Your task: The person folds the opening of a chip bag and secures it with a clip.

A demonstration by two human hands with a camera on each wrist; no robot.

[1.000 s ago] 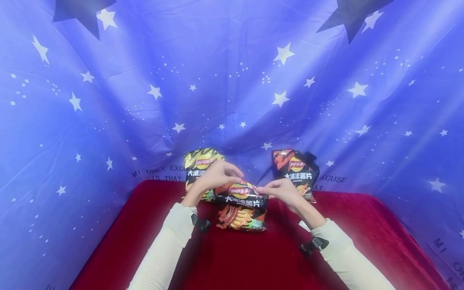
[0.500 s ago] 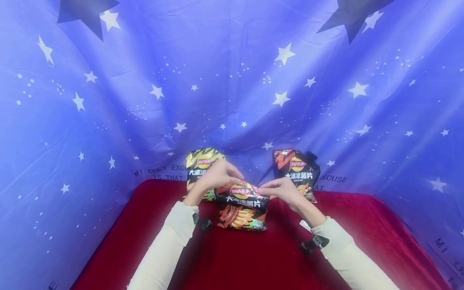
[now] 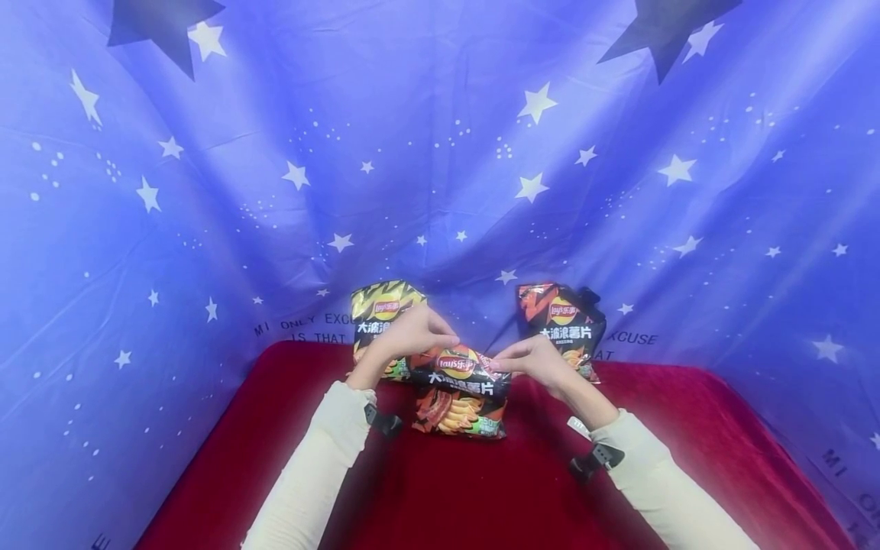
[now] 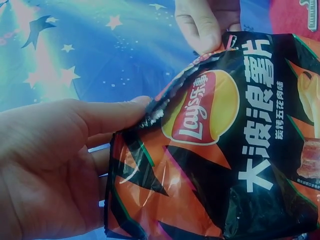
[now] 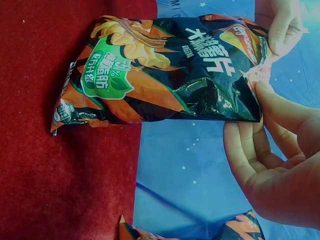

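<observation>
An orange-and-black Lay's potato chip bag [image 3: 457, 412] stands at the middle of the red-covered table, its upper part bent. At its top left corner my left hand [image 3: 412, 332] pinches the edge between thumb and fingers. The right hand [image 3: 539, 363] pinches the top edge on the other side. In the left wrist view the chip bag [image 4: 200, 170] shows its front, with the top edge crumpled between both thumbs. The right wrist view has the chip bag [image 5: 160, 75] lying across the frame, and the curled fingers of my right hand [image 5: 285, 150] are partly behind it.
Behind my left hand stands a yellow-and-black chip bag [image 3: 386, 294], partly covered. Another orange-and-black chip bag [image 3: 560, 313] stands at the back right, behind the right hand. A small white label [image 3: 579, 426] lies near the right wrist. A blue star-patterned cloth [image 3: 440, 153] hangs around the red table [image 3: 440, 504].
</observation>
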